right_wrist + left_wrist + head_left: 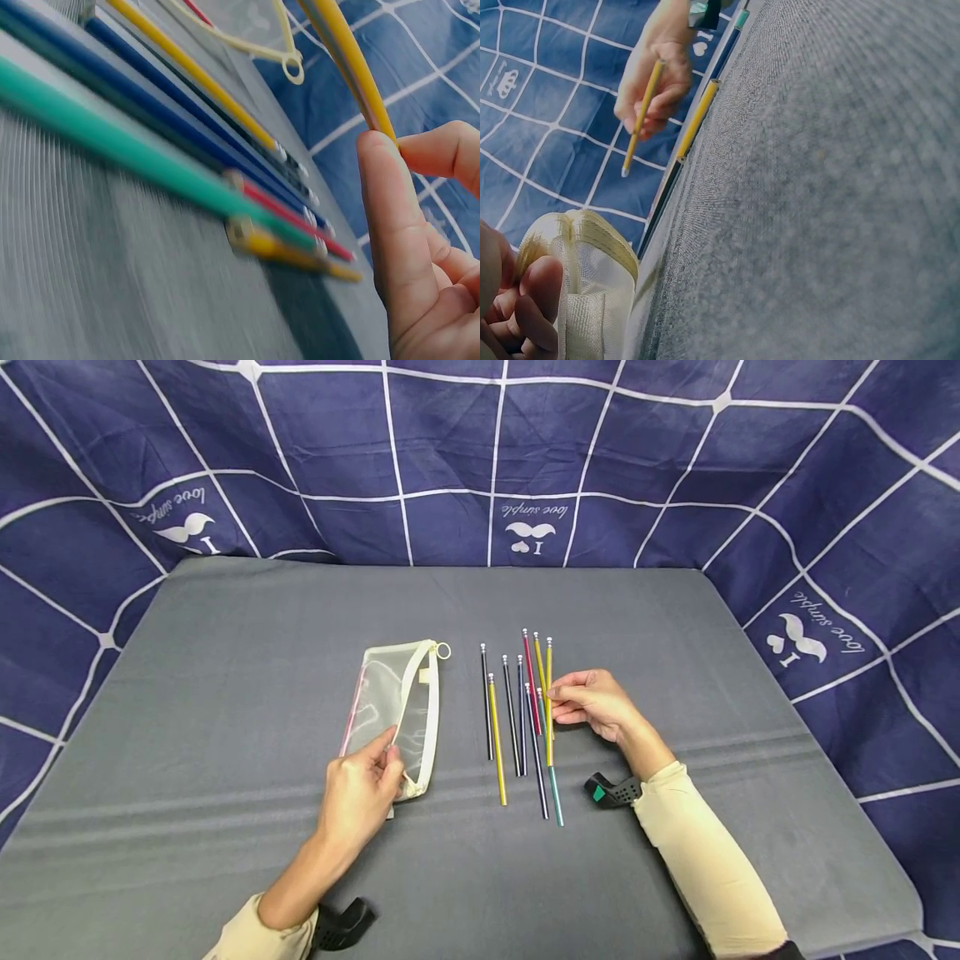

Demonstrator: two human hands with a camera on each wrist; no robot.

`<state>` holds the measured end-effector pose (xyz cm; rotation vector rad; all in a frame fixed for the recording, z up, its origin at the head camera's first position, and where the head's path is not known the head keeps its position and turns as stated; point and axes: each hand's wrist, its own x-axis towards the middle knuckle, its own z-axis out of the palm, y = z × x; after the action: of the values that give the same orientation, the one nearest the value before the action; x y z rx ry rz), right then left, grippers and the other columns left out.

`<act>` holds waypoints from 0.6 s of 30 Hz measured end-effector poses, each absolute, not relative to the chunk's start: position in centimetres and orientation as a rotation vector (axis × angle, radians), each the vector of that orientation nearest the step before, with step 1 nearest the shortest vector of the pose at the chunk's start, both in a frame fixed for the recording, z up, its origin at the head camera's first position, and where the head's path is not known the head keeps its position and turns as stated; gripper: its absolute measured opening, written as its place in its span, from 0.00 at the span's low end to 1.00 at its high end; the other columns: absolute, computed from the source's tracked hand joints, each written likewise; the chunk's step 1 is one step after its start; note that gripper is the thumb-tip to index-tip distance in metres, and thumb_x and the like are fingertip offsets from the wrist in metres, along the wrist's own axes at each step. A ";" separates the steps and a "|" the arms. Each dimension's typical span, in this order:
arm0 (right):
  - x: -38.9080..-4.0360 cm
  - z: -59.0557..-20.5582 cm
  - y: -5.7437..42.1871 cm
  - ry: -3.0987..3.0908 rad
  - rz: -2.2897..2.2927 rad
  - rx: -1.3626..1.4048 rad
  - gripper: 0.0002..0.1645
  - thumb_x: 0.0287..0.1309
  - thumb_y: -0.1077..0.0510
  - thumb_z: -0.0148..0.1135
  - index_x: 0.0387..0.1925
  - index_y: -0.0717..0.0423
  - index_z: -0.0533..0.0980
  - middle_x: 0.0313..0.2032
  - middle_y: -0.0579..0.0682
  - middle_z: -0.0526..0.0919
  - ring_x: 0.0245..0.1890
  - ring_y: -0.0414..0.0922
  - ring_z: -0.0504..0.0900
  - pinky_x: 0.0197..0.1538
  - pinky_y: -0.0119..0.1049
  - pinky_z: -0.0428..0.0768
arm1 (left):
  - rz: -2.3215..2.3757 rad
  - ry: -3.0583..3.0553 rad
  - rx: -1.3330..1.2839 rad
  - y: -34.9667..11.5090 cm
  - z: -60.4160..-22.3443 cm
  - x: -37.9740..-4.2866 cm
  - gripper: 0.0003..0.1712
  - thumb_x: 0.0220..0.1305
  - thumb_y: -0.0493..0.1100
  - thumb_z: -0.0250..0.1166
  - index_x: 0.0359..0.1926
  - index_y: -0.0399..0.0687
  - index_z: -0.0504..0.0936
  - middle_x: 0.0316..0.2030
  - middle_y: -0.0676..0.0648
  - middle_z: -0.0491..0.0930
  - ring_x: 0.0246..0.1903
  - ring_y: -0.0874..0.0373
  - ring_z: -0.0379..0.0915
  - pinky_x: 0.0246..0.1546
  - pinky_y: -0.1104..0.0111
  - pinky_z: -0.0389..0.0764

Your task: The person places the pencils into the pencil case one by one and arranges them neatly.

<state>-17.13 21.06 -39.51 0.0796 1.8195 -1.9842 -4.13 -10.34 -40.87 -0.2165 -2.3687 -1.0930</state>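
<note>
My left hand (pixel 358 793) pinches the rim of a pale, see-through zip pencil pouch (pixel 381 687) that lies on the table. The pouch's mouth gapes toward the pencils, and a cream pull ring (pixel 444 651) hangs at its far end. Between thumb and fingertips, my right hand (pixel 602 706) holds a yellow pencil (pixel 349 64), raised above the table in both wrist views. Beside and beneath it lie several loose pencils, among them a red pencil (pixel 529 652), a green pencil (pixel 556 797), a black pencil (pixel 486 710) and another yellow pencil (pixel 498 752).
A grey cloth-covered table (pixel 225 693) carries everything. Behind it and at both sides hangs a blue curtain (pixel 442 443) with white grid lines. Black wrist-worn devices (pixel 611 791) stick out below both hands.
</note>
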 end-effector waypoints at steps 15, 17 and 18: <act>-16.9 -39.3 14.8 1.721 -1.981 0.020 0.07 0.55 0.76 0.57 0.34 0.66 0.75 0.23 0.53 0.83 0.20 0.42 0.84 0.27 0.32 0.84 | -1.100 -2.370 -0.227 -10.3 -40.9 -4.1 0.17 0.57 0.26 0.60 0.48 0.29 0.84 0.14 0.56 0.78 0.11 0.74 0.69 0.14 0.76 0.73; -16.8 -39.4 14.1 1.721 -1.971 0.004 0.07 0.55 0.76 0.58 0.34 0.67 0.75 0.22 0.53 0.83 0.20 0.42 0.84 0.27 0.32 0.84 | -1.100 -2.369 -0.227 -10.3 -40.9 -4.1 0.17 0.57 0.26 0.60 0.48 0.29 0.84 0.14 0.56 0.78 0.11 0.74 0.69 0.14 0.76 0.72; -16.8 -39.4 13.7 1.722 -1.963 -0.007 0.07 0.55 0.76 0.58 0.34 0.67 0.75 0.22 0.53 0.83 0.20 0.42 0.84 0.27 0.32 0.84 | -1.101 -2.369 -0.227 -10.2 -40.9 -4.1 0.17 0.57 0.26 0.60 0.48 0.29 0.84 0.14 0.56 0.78 0.11 0.75 0.69 0.14 0.76 0.72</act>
<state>-16.80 13.72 -39.43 -0.0068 1.7217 -1.9631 -4.15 -10.25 -40.93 -0.2274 -2.3690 -1.1010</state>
